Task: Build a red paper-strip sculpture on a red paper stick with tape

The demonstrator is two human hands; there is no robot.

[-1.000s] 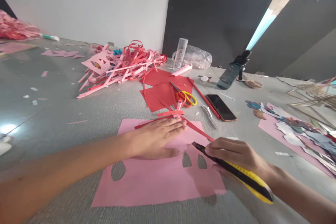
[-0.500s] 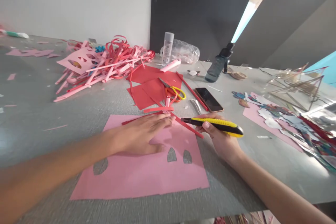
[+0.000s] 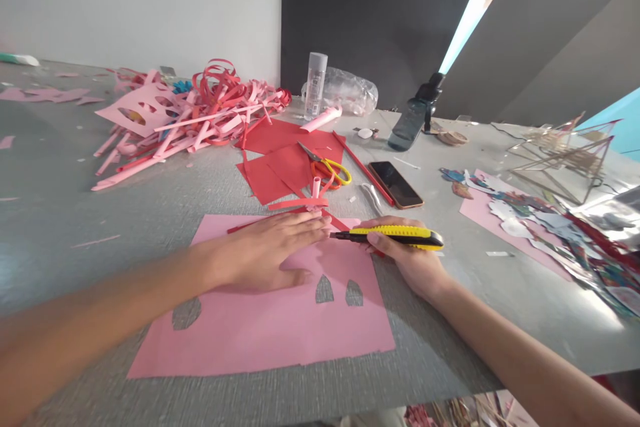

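L hand point(image 3: 274, 251) flat, palm dn; R hand point(image 3: 411, 263) curled, gripping

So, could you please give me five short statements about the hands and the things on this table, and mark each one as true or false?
1. The right hand holds a yellow-and-black cutter. True.
2. The left hand is raised high above the pink sheet. False: it lies flat over the sheet's far part.
3. The scissors lie at least partly on the red paper. True.
4. The phone stands upright on its short edge. False: it lies flat on the table.
5. The pink sheet has cut-out openings through which the table shows. True.
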